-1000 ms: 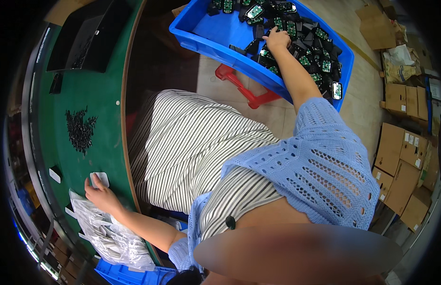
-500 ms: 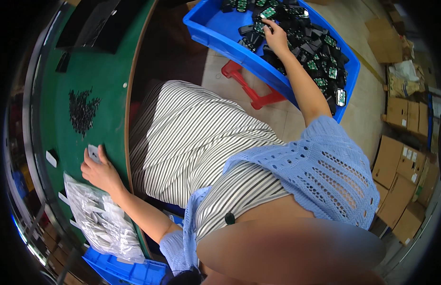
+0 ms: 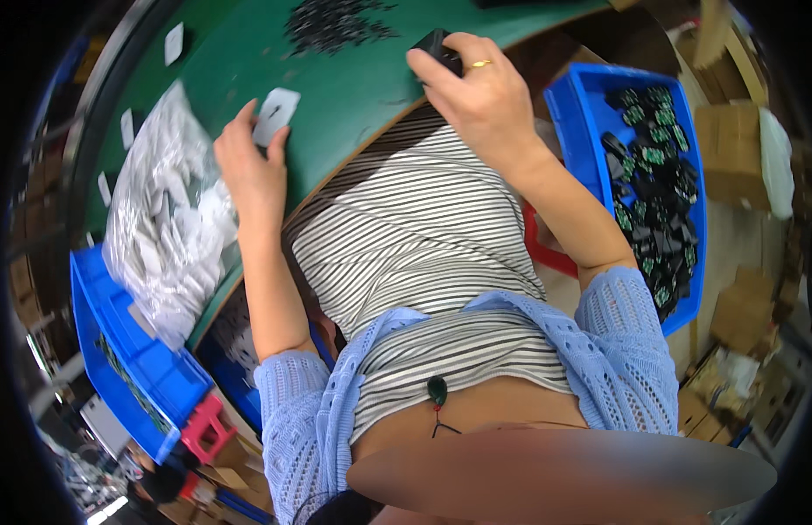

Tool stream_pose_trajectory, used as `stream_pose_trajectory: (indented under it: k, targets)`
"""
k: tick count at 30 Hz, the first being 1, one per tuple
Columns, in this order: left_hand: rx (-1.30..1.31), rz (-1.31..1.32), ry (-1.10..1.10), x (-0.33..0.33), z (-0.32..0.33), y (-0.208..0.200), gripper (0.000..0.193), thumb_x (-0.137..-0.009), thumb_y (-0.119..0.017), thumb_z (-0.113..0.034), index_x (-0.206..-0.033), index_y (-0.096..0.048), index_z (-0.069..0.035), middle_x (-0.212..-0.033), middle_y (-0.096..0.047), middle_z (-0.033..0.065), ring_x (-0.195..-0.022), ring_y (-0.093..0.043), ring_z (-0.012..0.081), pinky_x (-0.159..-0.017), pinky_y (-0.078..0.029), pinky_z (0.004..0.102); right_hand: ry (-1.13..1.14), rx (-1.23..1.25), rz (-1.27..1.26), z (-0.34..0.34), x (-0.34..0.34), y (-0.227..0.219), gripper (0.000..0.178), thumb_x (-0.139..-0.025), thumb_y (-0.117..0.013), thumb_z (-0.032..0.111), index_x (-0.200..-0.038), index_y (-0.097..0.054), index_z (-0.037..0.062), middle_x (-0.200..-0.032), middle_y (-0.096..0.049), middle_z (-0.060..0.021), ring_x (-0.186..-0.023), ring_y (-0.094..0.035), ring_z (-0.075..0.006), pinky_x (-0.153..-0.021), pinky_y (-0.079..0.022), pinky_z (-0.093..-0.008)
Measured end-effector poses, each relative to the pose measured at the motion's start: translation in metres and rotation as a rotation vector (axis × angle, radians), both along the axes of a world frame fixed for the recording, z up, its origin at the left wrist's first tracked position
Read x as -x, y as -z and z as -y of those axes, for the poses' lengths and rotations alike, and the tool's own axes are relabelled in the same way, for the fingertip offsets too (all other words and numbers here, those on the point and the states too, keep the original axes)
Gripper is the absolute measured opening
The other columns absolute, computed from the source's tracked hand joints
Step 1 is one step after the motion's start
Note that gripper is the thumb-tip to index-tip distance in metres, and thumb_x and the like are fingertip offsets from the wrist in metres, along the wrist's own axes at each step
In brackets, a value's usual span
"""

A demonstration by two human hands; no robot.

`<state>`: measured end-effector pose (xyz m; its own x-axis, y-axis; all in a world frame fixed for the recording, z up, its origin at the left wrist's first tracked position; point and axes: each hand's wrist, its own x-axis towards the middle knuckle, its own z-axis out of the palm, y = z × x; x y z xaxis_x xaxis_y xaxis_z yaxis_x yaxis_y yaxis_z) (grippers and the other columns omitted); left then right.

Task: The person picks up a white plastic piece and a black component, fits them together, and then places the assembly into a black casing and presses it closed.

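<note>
My left hand (image 3: 253, 171) is closed on a thin white plastic plate (image 3: 278, 112) with a small dark mark at its middle, held by the thumb and fingers over the green table. A black plastic case (image 3: 437, 52) sits in the grip of my right hand (image 3: 493, 109), above the table's front edge; the fingers partly cover it. Between the hands, toward the far edge, lies a loose pile of tiny black parts (image 3: 336, 24). Beside my left forearm is a clear plastic bag (image 3: 156, 227) full of white plates.
To my right stands a blue bin (image 3: 577, 140) heaped with black cases (image 3: 655, 201) and green circuit boards, near a red stool (image 3: 548, 247). Another blue bin (image 3: 139, 337) is at the left. Single white pieces (image 3: 174, 44) lie on the green table (image 3: 222, 57). Cardboard boxes (image 3: 730, 157) stand at the right.
My right hand has left the blue bin and come over to the table with a black case in it. The view has turned toward the table; my left hand keeps the white plate.
</note>
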<state>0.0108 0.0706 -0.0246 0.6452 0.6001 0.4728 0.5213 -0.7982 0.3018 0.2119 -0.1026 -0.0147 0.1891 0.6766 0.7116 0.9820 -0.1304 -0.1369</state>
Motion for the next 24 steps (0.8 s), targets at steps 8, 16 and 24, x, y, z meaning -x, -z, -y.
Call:
stream_pose_trajectory:
  k: [8,16,24]
  targets:
    - [0.158,0.202,0.145,0.014,0.017,0.001,0.040,-0.069,-0.067,-0.001,-0.108,-0.057,-0.006,-0.099,-0.058,0.0113,-0.098,-0.051,0.0291,-0.082,-0.043,0.0369,-0.287,0.377,-0.098,-0.028,0.013,-0.038,0.055,-0.070,-0.068,0.014,-0.123,-0.052,0.0171,-0.119,-0.049,-0.0085,-0.105,-0.050,-0.0273,-0.084,-0.045,-0.0348]
    - [0.247,0.201,0.207,0.014,0.024,0.000,0.041,-0.072,-0.065,0.001,-0.112,-0.057,-0.006,-0.107,-0.057,0.0107,-0.102,-0.051,0.0272,-0.089,-0.042,0.0338,-0.435,0.501,-0.236,-0.045,-0.011,-0.040,0.034,-0.072,-0.063,0.003,-0.106,-0.060,0.0075,-0.107,-0.058,-0.0059,-0.102,-0.052,-0.0253,-0.084,-0.045,-0.0317]
    - [0.405,0.399,0.242,0.026,0.019,0.001,0.038,-0.081,-0.050,0.007,-0.117,-0.055,-0.004,-0.123,-0.054,0.0092,-0.115,-0.049,0.0258,-0.097,-0.038,0.0325,-0.597,0.288,-0.260,-0.070,0.041,-0.029,0.030,-0.075,-0.065,0.006,-0.104,-0.062,0.0071,-0.101,-0.060,-0.0081,-0.093,-0.056,-0.0243,-0.080,-0.047,-0.0323]
